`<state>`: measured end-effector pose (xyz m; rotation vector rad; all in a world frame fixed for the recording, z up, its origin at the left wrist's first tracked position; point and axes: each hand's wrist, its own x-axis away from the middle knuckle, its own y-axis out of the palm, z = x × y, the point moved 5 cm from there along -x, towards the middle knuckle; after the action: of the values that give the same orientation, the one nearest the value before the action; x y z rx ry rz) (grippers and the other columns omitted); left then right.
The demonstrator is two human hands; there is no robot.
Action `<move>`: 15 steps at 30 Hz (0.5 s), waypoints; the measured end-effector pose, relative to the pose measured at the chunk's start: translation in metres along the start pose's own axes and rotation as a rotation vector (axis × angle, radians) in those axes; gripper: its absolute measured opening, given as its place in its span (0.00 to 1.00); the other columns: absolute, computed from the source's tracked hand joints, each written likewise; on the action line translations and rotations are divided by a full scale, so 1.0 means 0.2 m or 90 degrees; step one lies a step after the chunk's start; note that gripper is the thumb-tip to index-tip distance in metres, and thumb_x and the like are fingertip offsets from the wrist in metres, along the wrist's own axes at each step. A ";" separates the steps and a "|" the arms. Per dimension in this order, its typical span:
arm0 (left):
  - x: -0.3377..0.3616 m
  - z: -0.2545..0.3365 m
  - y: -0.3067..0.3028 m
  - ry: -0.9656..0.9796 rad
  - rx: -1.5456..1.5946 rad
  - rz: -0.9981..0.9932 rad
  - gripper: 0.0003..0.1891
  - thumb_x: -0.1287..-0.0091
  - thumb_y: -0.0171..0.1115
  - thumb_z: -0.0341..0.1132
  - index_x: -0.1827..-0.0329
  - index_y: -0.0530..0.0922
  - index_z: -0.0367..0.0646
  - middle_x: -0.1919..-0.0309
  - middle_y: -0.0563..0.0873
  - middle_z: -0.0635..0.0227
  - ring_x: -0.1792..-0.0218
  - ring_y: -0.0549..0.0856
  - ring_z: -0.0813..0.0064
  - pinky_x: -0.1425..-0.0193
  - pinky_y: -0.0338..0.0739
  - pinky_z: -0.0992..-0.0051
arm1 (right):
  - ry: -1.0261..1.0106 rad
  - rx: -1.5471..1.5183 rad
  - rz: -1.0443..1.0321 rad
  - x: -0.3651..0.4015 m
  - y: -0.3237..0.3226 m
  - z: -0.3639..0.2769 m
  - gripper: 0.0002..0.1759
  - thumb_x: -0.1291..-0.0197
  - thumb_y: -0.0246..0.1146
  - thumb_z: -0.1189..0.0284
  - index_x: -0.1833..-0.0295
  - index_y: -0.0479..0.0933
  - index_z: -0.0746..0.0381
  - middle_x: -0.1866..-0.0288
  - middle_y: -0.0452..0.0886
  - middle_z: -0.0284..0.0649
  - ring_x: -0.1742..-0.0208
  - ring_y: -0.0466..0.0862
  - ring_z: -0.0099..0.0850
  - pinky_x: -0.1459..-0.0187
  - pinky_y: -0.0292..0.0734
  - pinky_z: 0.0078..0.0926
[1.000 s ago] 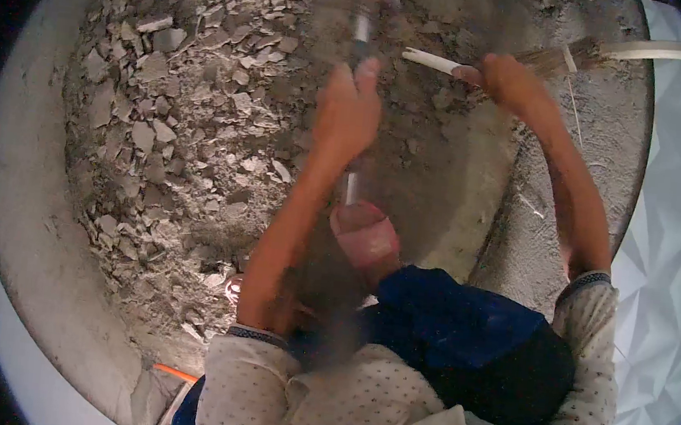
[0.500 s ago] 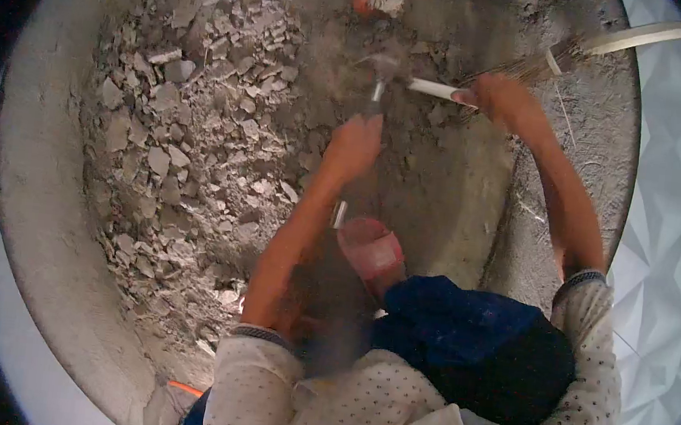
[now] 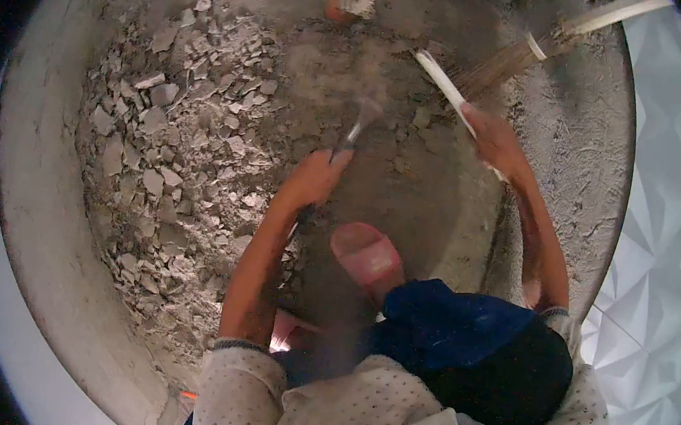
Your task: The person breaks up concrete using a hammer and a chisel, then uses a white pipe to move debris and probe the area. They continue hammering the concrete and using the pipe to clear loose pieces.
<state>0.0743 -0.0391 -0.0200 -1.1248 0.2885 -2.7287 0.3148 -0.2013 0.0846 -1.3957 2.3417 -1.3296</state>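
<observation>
My left hand (image 3: 317,176) is wrapped round a hammer (image 3: 354,132) with a shiny metal neck. Motion blurs its head, which is close over the grey, crumbly floor (image 3: 330,68). To the right, my right hand (image 3: 495,141) grips a long, pale, flat bar (image 3: 442,76). The bar slants up and left from my fingers, its far end close over the floor, while its other end shows below my palm. Just beyond the bar lie the bristles of a broom (image 3: 493,73).
Broken grey rubble (image 3: 155,178) covers the left side. At the top stands an orange pipe (image 3: 339,12) with pale crumpled material in its mouth. My foot in a pink sandal (image 3: 365,252) is between my arms. A curved, rough wall (image 3: 37,208) rings the floor; white faceted tiles (image 3: 649,324) lie outside.
My left hand has drawn the hammer back down and left, away from the bar. The bar has turned steeper in my right hand, which is slightly lower. The view has shifted a little.
</observation>
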 end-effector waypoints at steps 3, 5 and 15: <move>0.10 -0.13 -0.03 0.066 -0.044 -0.011 0.25 0.34 0.52 0.53 0.65 0.78 0.33 0.72 0.81 0.52 0.73 0.81 0.59 0.67 0.74 0.64 | 0.024 0.074 -0.051 -0.09 0.10 0.02 0.27 0.34 0.51 0.48 0.52 0.76 0.63 0.77 0.71 0.38 0.75 0.71 0.31 0.72 0.67 0.32; 0.18 -0.11 -0.10 0.040 -0.017 0.015 0.24 0.35 0.55 0.52 0.66 0.78 0.34 0.74 0.81 0.56 0.76 0.80 0.66 0.70 0.73 0.67 | 0.132 0.195 -0.159 -0.11 0.16 0.07 0.21 0.30 0.47 0.56 0.43 0.73 0.58 0.67 0.80 0.47 0.69 0.78 0.44 0.61 0.73 0.43; 0.32 0.14 -0.37 0.094 0.257 0.322 0.19 0.31 0.53 0.50 0.66 0.70 0.40 0.84 0.71 0.74 0.86 0.73 0.81 0.83 0.66 0.78 | 0.106 0.186 -0.151 -0.12 0.12 -0.03 0.30 0.36 0.52 0.46 0.65 0.77 0.66 0.84 0.65 0.37 0.82 0.66 0.31 0.76 0.65 0.32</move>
<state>0.0427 0.0152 0.0606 -0.6373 0.0269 -2.2775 0.3097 -0.1742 0.0641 -1.5552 2.0103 -1.8306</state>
